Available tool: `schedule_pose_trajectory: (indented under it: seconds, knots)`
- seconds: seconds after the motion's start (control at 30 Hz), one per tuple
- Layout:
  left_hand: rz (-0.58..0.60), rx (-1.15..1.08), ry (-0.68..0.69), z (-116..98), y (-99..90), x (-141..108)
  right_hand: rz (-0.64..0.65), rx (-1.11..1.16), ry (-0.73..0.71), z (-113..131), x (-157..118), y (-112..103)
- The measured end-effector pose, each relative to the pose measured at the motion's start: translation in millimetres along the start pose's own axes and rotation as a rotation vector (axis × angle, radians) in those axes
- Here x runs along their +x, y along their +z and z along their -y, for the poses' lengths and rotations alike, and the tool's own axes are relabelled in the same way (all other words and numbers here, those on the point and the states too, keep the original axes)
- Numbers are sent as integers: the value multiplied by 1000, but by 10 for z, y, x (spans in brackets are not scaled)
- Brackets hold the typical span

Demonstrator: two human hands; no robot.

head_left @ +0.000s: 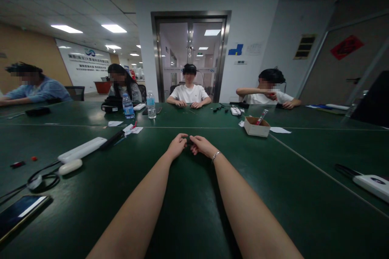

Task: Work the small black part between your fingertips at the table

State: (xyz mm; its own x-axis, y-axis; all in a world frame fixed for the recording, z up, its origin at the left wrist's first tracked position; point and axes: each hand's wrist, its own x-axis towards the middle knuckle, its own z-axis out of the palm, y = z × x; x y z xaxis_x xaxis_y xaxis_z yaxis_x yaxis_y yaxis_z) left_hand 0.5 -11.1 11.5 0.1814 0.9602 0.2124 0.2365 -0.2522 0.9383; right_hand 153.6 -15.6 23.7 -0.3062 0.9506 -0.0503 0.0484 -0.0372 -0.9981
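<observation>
My left hand and my right hand meet just above the dark green table, in the middle of the view. Between the fingertips shows a small dark object, too small and dim to name. The fingers of both hands are bent and closed around its two ends. On my right wrist sits a silver bracelet. Part of the small object is hidden behind the fingers.
To the left lie a phone, a white power strip, a black cable and a white oval case. Two water bottles stand farther back. A small box is at right. Several people sit around the table.
</observation>
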Motion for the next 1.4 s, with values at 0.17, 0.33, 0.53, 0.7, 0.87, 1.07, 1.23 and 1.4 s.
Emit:
schedule_pose_trajectory:
  seconds: [0.17, 0.33, 0.53, 0.7, 0.87, 1.07, 1.23, 1.4]
  knots:
    - [2, 10, 7, 54, -3, 30, 10, 8, -73, -10, 3, -11]
    - [2, 22, 10, 41, -4, 26, 3, 20, -21, -5, 1, -12]
    - [10, 22, 1, 8, -3, 7, 3, 59, -21, 26, -17, -7]
    - [10, 15, 14, 40, -2, 29, 2, 63, 9, 44, -44, -4]
    - [18, -9, 28, 49, 2, 37, 40, 128, -50, 59, -82, -15]
    - [8, -13, 10, 54, 0, 44, -11, 95, 17, 82, -84, 11]
    - [14, -4, 16, 65, -5, 44, -8, 111, 22, 91, -83, 3]
    - [17, 10, 27, 58, -7, 42, -18, 114, 26, 88, -83, -7]
